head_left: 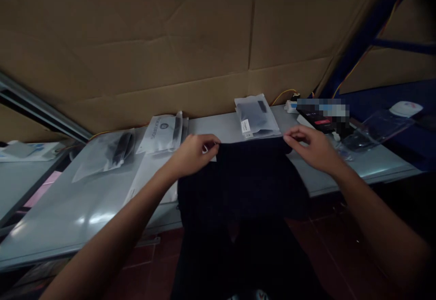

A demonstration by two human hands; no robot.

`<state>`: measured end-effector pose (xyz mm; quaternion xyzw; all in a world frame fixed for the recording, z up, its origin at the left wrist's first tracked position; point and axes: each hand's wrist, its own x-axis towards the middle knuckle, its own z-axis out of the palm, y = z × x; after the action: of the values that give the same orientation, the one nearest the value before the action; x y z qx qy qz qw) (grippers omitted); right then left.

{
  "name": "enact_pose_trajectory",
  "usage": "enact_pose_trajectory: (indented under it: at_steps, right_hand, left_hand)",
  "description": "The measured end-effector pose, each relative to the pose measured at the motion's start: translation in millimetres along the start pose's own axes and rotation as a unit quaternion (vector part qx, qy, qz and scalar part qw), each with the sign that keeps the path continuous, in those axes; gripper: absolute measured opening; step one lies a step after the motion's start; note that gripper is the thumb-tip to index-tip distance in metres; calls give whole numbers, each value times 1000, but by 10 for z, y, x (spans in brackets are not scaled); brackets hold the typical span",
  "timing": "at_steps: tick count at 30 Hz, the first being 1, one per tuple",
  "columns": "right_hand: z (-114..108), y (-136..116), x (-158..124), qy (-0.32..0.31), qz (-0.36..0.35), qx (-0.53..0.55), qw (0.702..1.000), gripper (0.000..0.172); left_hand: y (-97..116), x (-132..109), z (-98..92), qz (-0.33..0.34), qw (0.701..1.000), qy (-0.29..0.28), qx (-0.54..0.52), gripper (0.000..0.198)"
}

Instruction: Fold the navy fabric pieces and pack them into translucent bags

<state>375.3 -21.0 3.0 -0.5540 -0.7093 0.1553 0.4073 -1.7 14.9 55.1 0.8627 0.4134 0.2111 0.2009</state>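
A black or very dark navy garment point(248, 172) is stretched between my two hands, its straight top edge level and its lower part hanging over the table's front edge. Its exact kind is hard to make out in the dim light. My left hand point(195, 154) pinches the top left corner between thumb and fingers, and a small white tag point(214, 158) shows just beneath it. At the opposite corner, my right hand point(308, 145) is closed in a pinch on the same edge. Where the garment ends below is lost against dark clothing.
On the grey table point(213, 127) lie a frosted zip bag point(257, 116), printed white bags point(160, 132) and a clear bag point(109, 152). To the right are a phone point(318, 120) and a clear plastic bottle point(379, 129). A cardboard wall point(204, 41) stands behind.
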Motion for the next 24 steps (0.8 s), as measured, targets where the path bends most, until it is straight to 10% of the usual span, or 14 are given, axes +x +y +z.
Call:
enact_pose_trajectory:
  at_steps: [5,12,24]
  right_hand:
    - [298,269,399,-42,53,-12,998,46]
    - [246,374,282,-90,81,22,992,55]
    - [-227,7,9,-49,11,57,997,35]
  left_hand:
    - [-431,444,201,-49,998,-28,-37,22]
    - [-631,334,348,-43,993,-29,-106,30]
    - [-108,-10,-49,61,992,63,-86,12]
